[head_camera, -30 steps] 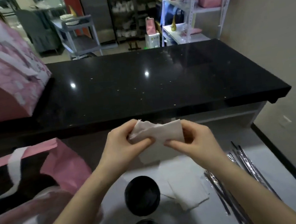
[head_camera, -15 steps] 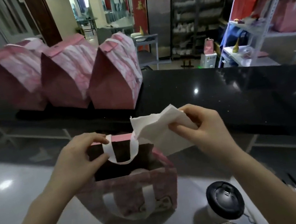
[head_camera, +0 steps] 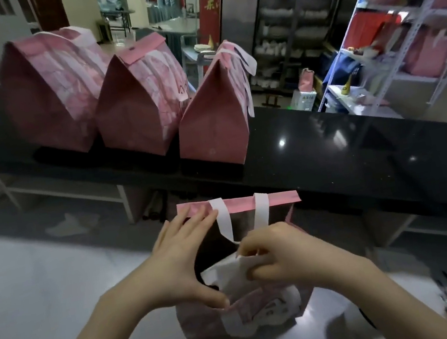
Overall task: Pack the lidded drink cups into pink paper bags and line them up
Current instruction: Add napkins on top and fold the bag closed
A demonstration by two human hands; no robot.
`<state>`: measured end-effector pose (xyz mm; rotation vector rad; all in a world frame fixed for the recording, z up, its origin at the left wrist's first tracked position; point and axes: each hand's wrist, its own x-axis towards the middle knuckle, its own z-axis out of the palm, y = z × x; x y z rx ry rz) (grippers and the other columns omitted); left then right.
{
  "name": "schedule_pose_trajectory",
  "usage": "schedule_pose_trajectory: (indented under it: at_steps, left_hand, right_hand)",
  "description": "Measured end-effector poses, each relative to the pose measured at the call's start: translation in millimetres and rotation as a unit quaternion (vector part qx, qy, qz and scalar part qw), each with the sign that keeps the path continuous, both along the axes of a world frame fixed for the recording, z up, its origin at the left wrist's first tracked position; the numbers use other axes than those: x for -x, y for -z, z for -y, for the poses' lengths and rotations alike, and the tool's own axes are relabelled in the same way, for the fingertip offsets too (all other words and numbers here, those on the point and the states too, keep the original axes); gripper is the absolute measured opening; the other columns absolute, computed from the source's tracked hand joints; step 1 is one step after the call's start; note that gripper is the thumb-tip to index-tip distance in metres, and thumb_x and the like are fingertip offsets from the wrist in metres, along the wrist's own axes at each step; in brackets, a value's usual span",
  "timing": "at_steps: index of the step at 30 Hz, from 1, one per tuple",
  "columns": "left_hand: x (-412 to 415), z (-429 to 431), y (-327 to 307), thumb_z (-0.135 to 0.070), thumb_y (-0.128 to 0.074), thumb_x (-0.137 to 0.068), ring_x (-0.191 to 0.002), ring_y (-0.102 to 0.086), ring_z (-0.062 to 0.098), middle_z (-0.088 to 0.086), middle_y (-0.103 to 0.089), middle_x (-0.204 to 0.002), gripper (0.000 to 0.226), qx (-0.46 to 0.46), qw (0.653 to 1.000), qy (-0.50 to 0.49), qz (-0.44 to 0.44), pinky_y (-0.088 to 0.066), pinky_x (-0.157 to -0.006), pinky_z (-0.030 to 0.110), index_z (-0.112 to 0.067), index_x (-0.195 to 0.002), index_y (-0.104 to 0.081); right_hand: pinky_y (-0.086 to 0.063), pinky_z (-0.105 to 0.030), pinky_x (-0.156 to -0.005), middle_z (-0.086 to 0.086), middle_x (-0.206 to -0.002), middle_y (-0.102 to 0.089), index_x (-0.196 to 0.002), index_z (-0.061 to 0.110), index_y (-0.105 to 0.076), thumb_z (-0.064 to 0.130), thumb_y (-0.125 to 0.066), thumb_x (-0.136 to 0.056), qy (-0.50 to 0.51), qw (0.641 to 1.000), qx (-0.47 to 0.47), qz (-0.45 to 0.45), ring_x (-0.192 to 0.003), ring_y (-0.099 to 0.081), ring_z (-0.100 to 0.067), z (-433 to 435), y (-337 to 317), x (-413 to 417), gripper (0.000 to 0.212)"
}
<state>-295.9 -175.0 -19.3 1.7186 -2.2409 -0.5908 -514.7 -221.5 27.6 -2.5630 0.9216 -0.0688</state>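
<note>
I note the open pink bag (head_camera: pixel 205 324) near centre: thin paper, likely light and easily creased, best held at its rim. My left hand (head_camera: pixel 178 266) spreads straight fingers across its mouth; my right hand (head_camera: pixel 276 257) pinches a soft napkin (head_camera: pixel 226 276) there.

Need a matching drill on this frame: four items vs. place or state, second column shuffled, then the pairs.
1 left hand
2 right hand
3 white napkin
4 three closed pink bags

A in a row on the black counter
B spreads the mouth of the open pink bag
C pinches the white napkin
D partly inside the open pink bag

Pairs: 1-B, 2-C, 3-D, 4-A
</note>
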Motion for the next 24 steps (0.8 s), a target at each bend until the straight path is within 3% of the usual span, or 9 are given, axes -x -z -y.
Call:
schedule_pose_trajectory:
  at_steps: [4, 9, 14, 17, 20, 22, 24]
  left_hand:
    - [2, 0, 5, -0.080, -0.066, -0.045, -0.131, 0.042, -0.003, -0.023, 0.030, -0.152, 0.130, 0.013, 1.000, 0.015, 0.006, 0.012, -0.117, 0.038, -0.059, -0.127, 0.032]
    - [-2, -1, 2, -0.081, -0.062, -0.047, -0.130, 0.041, -0.006, -0.024, 0.025, -0.153, 0.126, 0.030, 1.000, 0.001, 0.000, 0.012, -0.117, 0.036, -0.055, -0.130, 0.029]
    - [6, -2, -3, -0.083, -0.055, -0.057, -0.133, 0.035, -0.007, -0.023, 0.011, -0.157, 0.114, 0.069, 0.997, -0.028, -0.002, 0.010, -0.119, 0.038, -0.052, -0.141, 0.016]
    - [23, -1, -9, -0.075, -0.052, -0.071, -0.142, 0.020, 0.000, -0.017, -0.005, -0.159, 0.096, 0.127, 0.990, -0.066, 0.000, 0.006, -0.118, 0.038, -0.044, -0.148, -0.004]
    - [57, -1, -20, -0.056, -0.063, -0.079, -0.146, -0.007, 0.008, -0.011, -0.032, -0.152, 0.067, 0.194, 0.977, -0.075, -0.050, -0.012, -0.118, 0.036, -0.035, -0.139, -0.042]
    - [89, 1, -28, -0.041, -0.071, -0.080, -0.139, -0.029, 0.009, -0.009, -0.050, -0.137, 0.044, 0.232, 0.967, -0.050, -0.096, -0.025, -0.111, 0.028, -0.027, -0.121, -0.062]
    - [127, 4, -34, -0.031, -0.073, -0.081, -0.118, -0.051, 0.009, -0.008, -0.062, -0.117, 0.025, 0.247, 0.961, -0.006, -0.121, -0.038, -0.099, 0.021, -0.021, -0.104, -0.069]
  right_hand:
    - [-0.051, -0.022, -0.072, 0.016, -0.088, -0.066, -0.097, 0.030, -0.067, 0.025, -0.069, -0.079, 0.055, 0.996, -0.061, 0.032, -0.083, -0.059, 0.000, 3, 11, -12, 0.019]
    - [-0.051, -0.031, -0.088, 0.014, -0.121, -0.060, -0.127, 0.033, -0.054, 0.028, -0.067, -0.084, 0.159, 0.985, 0.072, -0.002, -0.106, -0.057, -0.006, 8, 24, -9, 0.045]
    - [-0.049, -0.033, -0.087, 0.017, -0.122, -0.053, -0.127, 0.033, -0.054, 0.032, -0.064, -0.086, 0.155, 0.981, 0.108, 0.046, -0.107, -0.054, -0.008, -1, 24, 14, 0.042]
    - [-0.048, -0.028, -0.090, 0.016, -0.121, -0.055, -0.119, 0.027, -0.062, 0.027, -0.065, -0.087, 0.154, 0.974, 0.132, 0.101, -0.110, -0.053, -0.006, -10, 18, 39, 0.032]
    - [-0.047, -0.023, -0.090, 0.011, -0.116, -0.059, -0.110, 0.021, -0.067, 0.024, -0.067, -0.087, 0.173, 0.961, 0.151, 0.153, -0.108, -0.055, -0.005, -20, 15, 76, 0.023]
    - [-0.046, -0.020, -0.091, 0.010, -0.113, -0.061, -0.106, 0.019, -0.069, 0.024, -0.067, -0.088, 0.197, 0.955, 0.153, 0.163, -0.107, -0.056, -0.005, -25, 15, 108, 0.019]
    - [-0.045, -0.021, -0.092, 0.009, -0.112, -0.062, -0.102, 0.020, -0.070, 0.022, -0.067, -0.087, 0.230, 0.949, 0.146, 0.158, -0.107, -0.057, -0.006, -31, 20, 145, 0.016]
